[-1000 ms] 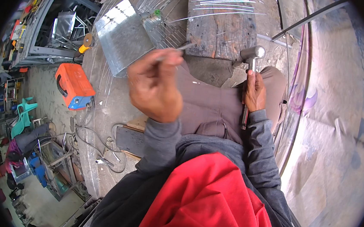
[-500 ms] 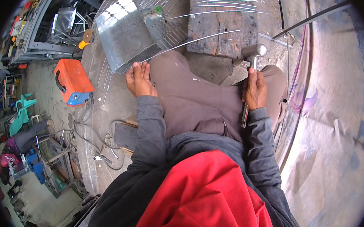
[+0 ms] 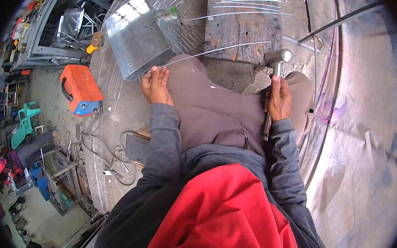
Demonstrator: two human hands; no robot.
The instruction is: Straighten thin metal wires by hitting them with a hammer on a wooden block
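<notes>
Between the fingers of my left hand [image 3: 156, 86] is one end of a thin, slightly bowed metal rod [image 3: 214, 50]. Its far end reaches over the near part of a worn wooden block [image 3: 244, 29]. My right hand [image 3: 279, 98] is wrapped round the metal handle of a hammer [image 3: 278, 58], whose thick cylindrical head lies by the block's near right corner. Several more thin rods [image 3: 249, 7] rest across the far part of the block. Just beyond my left hand stands a sheet-metal box [image 3: 137, 38], tilted in view.
Many loose thin rods [image 3: 183, 0] lie behind the box. An orange and blue machine [image 3: 81, 90] with a black handle sits at left, near cables [image 3: 106, 151] on the floor. A metal frame [image 3: 58, 51] holding scrap stands far left. A printed sheet [image 3: 362, 138] spreads along the right.
My left hand has shifted slightly right, and the rod in it has slid right and dropped a little across the block. The right hand and hammer have barely moved.
</notes>
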